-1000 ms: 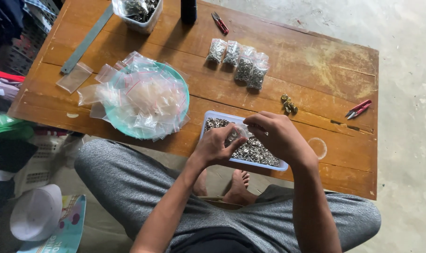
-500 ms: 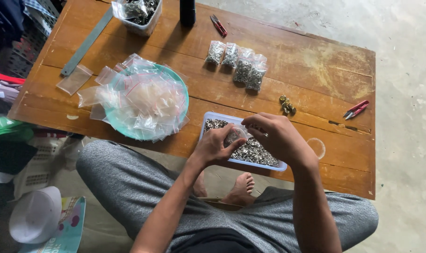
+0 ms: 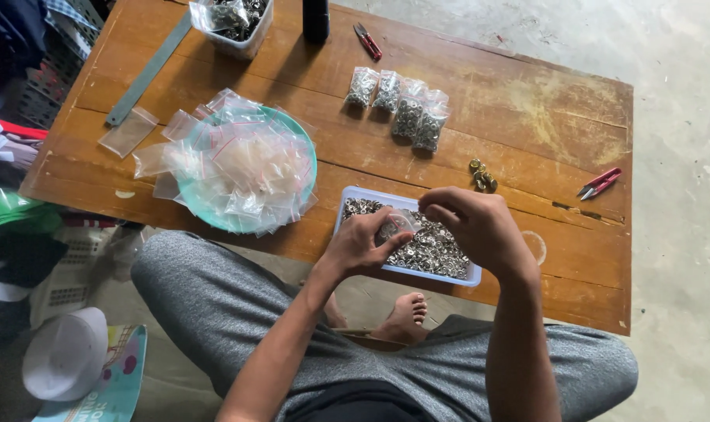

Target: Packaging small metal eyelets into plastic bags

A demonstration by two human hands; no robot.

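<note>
Tray (image 3: 347,205) contents under hands, top tub (image 3: 234,27) cropped

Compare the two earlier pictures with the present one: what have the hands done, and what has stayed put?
Hardly anything changed. Both hands stay over the tray of small metal rings; the left hand keeps its small clear bag, the right hand stays beside it with fingers pinched. The filled bags, the green bowl of empty bags and the red clippers have not moved.

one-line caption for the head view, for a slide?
Seated person's left hand holds a small clear plastic bag over a white tray of small metal rings, right hand beside it, on a wooden table.
</note>
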